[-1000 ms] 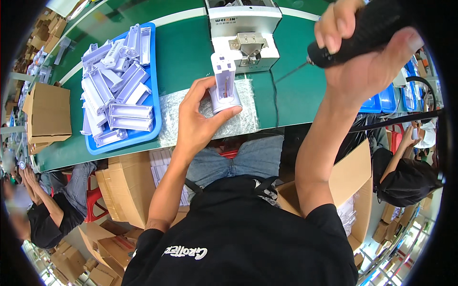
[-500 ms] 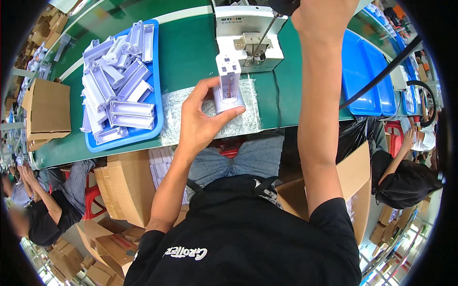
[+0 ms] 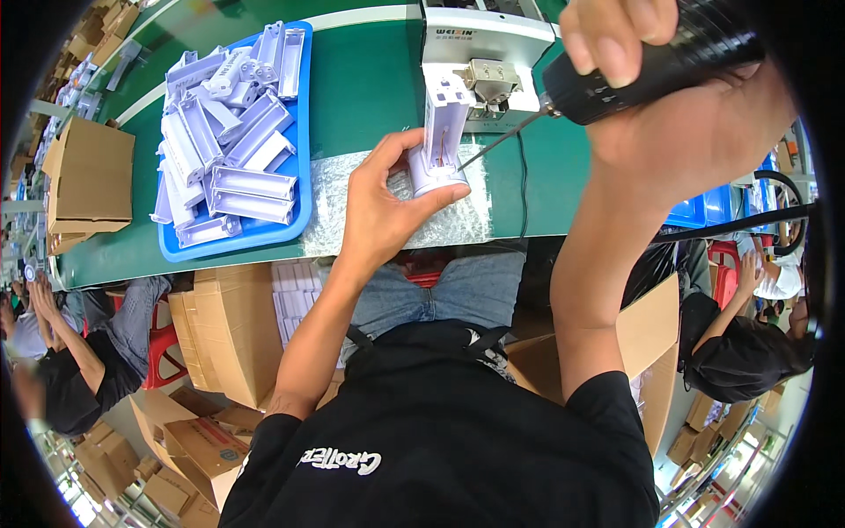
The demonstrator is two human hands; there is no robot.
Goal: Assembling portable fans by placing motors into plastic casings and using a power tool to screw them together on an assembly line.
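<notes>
My left hand (image 3: 387, 198) wraps thumb and fingers around the round base of a white plastic housing (image 3: 446, 123), which stands upright on a clear plastic sheet (image 3: 339, 189). A thin reddish wire shows inside its open channel. From the right, my right hand (image 3: 695, 110) grips a black electric screwdriver (image 3: 660, 75). Its long thin bit slants down to the left, and the tip is at the housing's base; whether a screw sits there is too small to tell. Behind the housing stands a white screw feeder (image 3: 480, 44) with a metal pick-up head.
On the left, a blue tray (image 3: 304, 176) is heaped with white plastic housings (image 3: 198, 132). A cardboard box (image 3: 88, 176) stands beyond it. Blue trays (image 3: 704, 209) lie at the right behind my forearm, near a black cable (image 3: 739, 224). Open cartons (image 3: 651, 326) flank my legs; co-workers sit on both sides.
My right hand has brought the screwdriver from the screw feeder down and right, so its bit now reaches the housing's base. My left hand still holds the housing.
</notes>
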